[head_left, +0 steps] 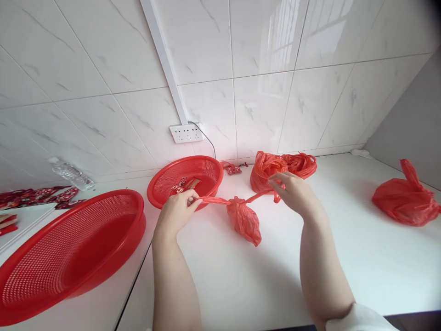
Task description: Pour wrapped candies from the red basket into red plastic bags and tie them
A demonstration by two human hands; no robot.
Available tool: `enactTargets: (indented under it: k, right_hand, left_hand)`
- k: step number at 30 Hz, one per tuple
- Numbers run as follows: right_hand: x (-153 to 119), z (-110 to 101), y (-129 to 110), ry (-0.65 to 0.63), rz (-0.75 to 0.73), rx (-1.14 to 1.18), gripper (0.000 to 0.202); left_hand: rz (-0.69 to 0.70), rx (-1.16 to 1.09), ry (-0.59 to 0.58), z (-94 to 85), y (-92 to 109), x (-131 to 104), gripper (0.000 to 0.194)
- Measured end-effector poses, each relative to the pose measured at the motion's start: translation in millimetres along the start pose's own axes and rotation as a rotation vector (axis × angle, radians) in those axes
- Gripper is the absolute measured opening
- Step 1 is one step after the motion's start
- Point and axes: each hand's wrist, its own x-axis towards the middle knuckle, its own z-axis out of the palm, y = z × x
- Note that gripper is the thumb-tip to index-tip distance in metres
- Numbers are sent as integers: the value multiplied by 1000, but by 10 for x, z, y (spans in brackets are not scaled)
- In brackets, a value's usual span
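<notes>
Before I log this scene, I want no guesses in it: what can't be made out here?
In the head view:
Contents of the small red bag: hidden by its plastic.
Near rim of the smaller basket, in part: behind the left hand.
Far left of the large basket: cut off by the left edge.
Tip of the bag at far right: cut off by the right edge.
Print on the packets in the smaller basket: too small.
</notes>
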Motion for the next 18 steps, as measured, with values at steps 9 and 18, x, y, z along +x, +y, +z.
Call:
enactTargets:
  k: [9,18]
  right_hand:
    - [-48,822,-331,-223,-415,-79,36]
    - [-222,275,368,-404,-321,-98,18]
  left_hand:
    - [-7,-46,21,-44,16,-47,21]
    - [-37,-30,120,-110,110,-65,21]
